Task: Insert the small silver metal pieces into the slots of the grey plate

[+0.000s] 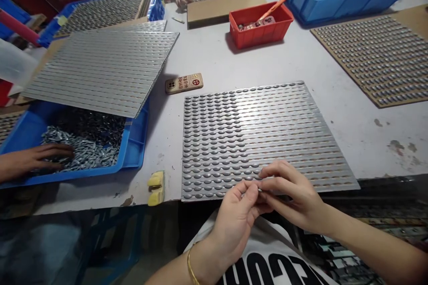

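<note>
My left hand (pixel 236 218) is closed in a pinch, thumb against forefinger, over the near edge of a grey slotted board (pixel 287 129). A small grey metal piece (pixel 260 190) barely shows at its fingertips, mostly hidden. Curled fingers of my right hand (pixel 292 191) meet it at the same spot and seem to pinch it too. Rows of oval metal pieces (pixel 212 142) cover the left part of the board; its right part shows bare slots.
At left, another person's hand (pixel 50 156) reaches into a blue bin (pixel 133 142) of loose metal pieces, under an overhanging grey board (pixel 107 67). A red box (pixel 261 33), a wooden tag (pixel 183 83), yellow blocks (pixel 156 188) and a filled brown board (pixel 377 58) lie around.
</note>
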A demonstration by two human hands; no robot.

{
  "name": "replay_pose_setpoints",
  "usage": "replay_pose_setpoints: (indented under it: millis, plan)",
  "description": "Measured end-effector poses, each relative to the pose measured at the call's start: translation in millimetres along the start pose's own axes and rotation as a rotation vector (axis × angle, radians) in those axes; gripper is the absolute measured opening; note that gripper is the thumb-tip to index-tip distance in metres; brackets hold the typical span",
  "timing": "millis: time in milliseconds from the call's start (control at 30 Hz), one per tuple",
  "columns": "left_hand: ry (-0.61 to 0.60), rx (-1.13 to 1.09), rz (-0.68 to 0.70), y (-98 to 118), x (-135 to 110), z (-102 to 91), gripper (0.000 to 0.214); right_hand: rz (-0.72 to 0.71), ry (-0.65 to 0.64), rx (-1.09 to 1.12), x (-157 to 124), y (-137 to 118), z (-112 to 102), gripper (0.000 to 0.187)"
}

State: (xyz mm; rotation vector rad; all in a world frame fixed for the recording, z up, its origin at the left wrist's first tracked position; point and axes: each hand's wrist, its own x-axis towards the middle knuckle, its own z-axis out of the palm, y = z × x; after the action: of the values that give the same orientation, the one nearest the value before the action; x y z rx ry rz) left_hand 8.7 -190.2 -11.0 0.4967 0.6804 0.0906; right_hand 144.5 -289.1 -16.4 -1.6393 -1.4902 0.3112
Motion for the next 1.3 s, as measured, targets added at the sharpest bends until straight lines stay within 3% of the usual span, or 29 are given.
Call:
replay_pose_setpoints:
  millis: [133, 333, 433, 500, 600, 733, 1033, 1300]
  plan:
    - [0.053, 0.107, -0.038, -4, 2, -3.5, 0.026, 0.025, -0.001, 0.107, -8, -1, 0, 0.028]
    - [0.058, 0.145, -0.102, 0, 5, -1.1, 0.032, -0.045, -0.109, 0.174, -10, 1, -12, 0.038]
    - [0.078, 0.093, -0.091, 5, 5, 1.5, 0.023, -0.047, -0.134, 0.130, -5, 11, -16, 0.032]
    - [0.110, 0.028, -0.047, 9, 2, 2.5, 0.011, 0.000, -0.078, 0.076, 1, 22, -15, 0.025]
    - [0.175, -0.044, -0.020, 13, -3, 3.3, 0.024, 0.080, -0.007, -0.003, 9, 40, -7, 0.014]
    - [0.184, -0.073, -0.062, 14, -7, 3.3, 0.027, 0.101, -0.044, -0.084, 17, 56, 5, 0.012]
    - [0.173, -0.080, -0.071, 16, -4, 1.4, 0.017, 0.137, -0.183, -0.325, 23, 62, 6, 0.015]
    - [0.177, -0.132, -0.014, 24, -1, -0.3, 0.017, 0.159, -0.270, -0.316, 30, 60, 0, 0.014]
